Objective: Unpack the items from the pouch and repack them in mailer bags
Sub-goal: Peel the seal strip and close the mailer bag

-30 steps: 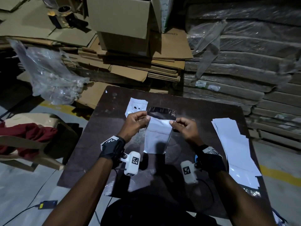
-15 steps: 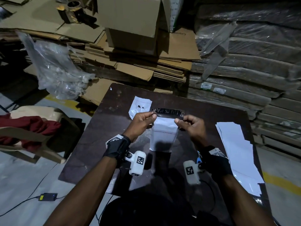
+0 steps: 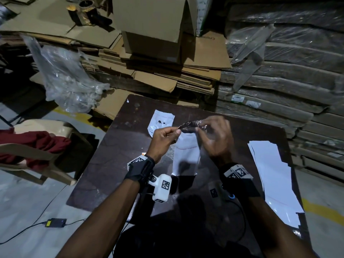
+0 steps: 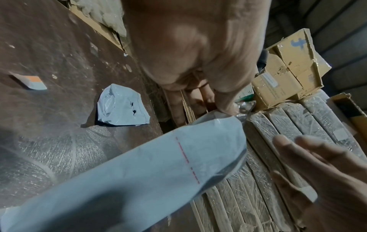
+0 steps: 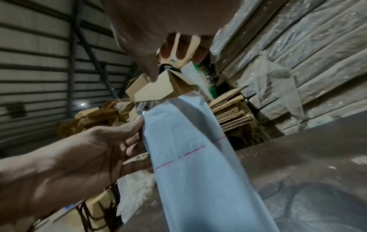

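Observation:
A white mailer bag (image 3: 186, 155) with a dark adhesive flap (image 3: 189, 124) hangs upright over the brown table (image 3: 115, 164). My left hand (image 3: 175, 134) pinches the flap's left corner between thumb and fingers (image 4: 224, 102). My right hand (image 3: 202, 128) hovers blurred at the flap's right end; in the right wrist view its fingers (image 5: 178, 51) are spread and hold nothing. A red dashed line (image 5: 188, 153) crosses the bag. A sealed white mailer packet (image 3: 162, 123) lies behind it. A clear bubble pouch (image 4: 49, 157) lies flat under the bag. A small orange-and-white item (image 4: 29, 80) lies nearby.
A stack of flat white mailer bags (image 3: 270, 174) lies along the table's right side. Left of the table stands a chair with red cloth (image 3: 37, 146). Behind are a clear plastic bag (image 3: 65, 81), a cardboard box (image 3: 149, 25), flattened cartons and wrapped stacks (image 3: 279, 71).
My right hand has let go of the flap's right corner and opened. The flap now tilts and curls. My left hand keeps its pinch on the left corner.

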`<state>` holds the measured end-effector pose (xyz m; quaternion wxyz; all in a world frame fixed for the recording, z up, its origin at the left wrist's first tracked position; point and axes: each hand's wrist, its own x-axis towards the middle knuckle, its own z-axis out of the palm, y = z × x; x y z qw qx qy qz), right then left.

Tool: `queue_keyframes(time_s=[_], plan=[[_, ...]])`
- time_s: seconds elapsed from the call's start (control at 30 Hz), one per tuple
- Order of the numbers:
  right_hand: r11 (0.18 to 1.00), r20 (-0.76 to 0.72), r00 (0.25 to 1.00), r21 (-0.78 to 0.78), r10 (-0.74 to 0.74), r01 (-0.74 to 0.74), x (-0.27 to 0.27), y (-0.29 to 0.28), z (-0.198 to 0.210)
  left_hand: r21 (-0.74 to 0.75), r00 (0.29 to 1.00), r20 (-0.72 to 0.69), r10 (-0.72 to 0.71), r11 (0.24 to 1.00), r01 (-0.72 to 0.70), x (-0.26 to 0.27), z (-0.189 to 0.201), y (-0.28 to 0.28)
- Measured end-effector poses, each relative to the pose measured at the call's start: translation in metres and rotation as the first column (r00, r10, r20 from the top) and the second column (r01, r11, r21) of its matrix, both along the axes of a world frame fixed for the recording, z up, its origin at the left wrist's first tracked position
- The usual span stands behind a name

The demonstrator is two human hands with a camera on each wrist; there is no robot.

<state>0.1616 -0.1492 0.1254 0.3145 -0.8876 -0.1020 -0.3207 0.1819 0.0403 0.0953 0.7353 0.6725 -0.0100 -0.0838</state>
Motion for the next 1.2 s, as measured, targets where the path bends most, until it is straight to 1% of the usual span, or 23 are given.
queue_keyframes(time_s=[0.07,0.13,0.2,0.27,0.43,0.53,0.67,0.8,0.9,1.07,1.13,1.2], plan=[[0.989,-0.064,0.994,-0.110,0.090,-0.097,0.004,0.007,-0.005,-0.001,1.000,0.024,0.005,1.000,-0.005,-0.001,-0.001,-0.002],[0.978,-0.116,0.983,-0.138,0.141,-0.157,0.007,0.012,-0.009,-0.008,0.999,0.041,0.000,1.000,0.001,-0.001,-0.001,-0.003],[0.975,-0.149,0.977,-0.136,0.153,-0.173,0.010,0.014,-0.010,-0.014,0.998,0.059,-0.017,1.000,0.018,-0.002,-0.003,-0.003],[0.974,-0.159,0.976,-0.149,0.148,-0.172,0.012,0.015,-0.010,0.013,0.996,0.086,-0.025,1.000,0.024,-0.001,-0.004,-0.002],[0.971,-0.168,0.976,-0.169,0.141,-0.170,0.016,0.020,-0.009,0.167,0.975,0.221,-0.032,0.986,-0.005,0.001,-0.005,-0.005],[0.977,-0.202,0.970,-0.132,0.136,-0.165,0.022,0.019,-0.011,0.214,0.968,0.250,-0.010,0.976,-0.045,0.001,-0.007,-0.007],[0.972,-0.344,0.915,-0.020,0.212,-0.233,0.029,0.016,-0.008,0.246,0.960,0.278,-0.003,0.967,-0.068,-0.002,-0.005,-0.007],[0.955,-0.428,0.857,0.058,0.287,-0.291,0.034,0.008,0.000,0.290,0.951,0.309,-0.008,0.953,-0.087,-0.003,-0.009,-0.003],[0.953,-0.437,0.849,0.085,0.297,-0.289,0.035,0.007,0.004,0.285,0.954,0.298,0.014,0.953,-0.103,-0.003,-0.010,-0.004],[0.967,-0.382,0.889,0.146,0.251,-0.210,0.037,0.007,-0.001,0.114,0.978,0.204,0.050,0.991,-0.074,-0.005,-0.002,-0.011],[0.975,-0.342,0.917,0.142,0.208,-0.169,0.033,0.009,-0.001,0.088,0.981,0.183,0.063,0.993,-0.080,-0.007,-0.002,-0.012],[0.985,-0.251,0.955,0.114,0.157,-0.132,0.027,0.010,0.001,0.093,0.981,0.173,0.089,0.990,-0.106,-0.009,-0.002,-0.013]])
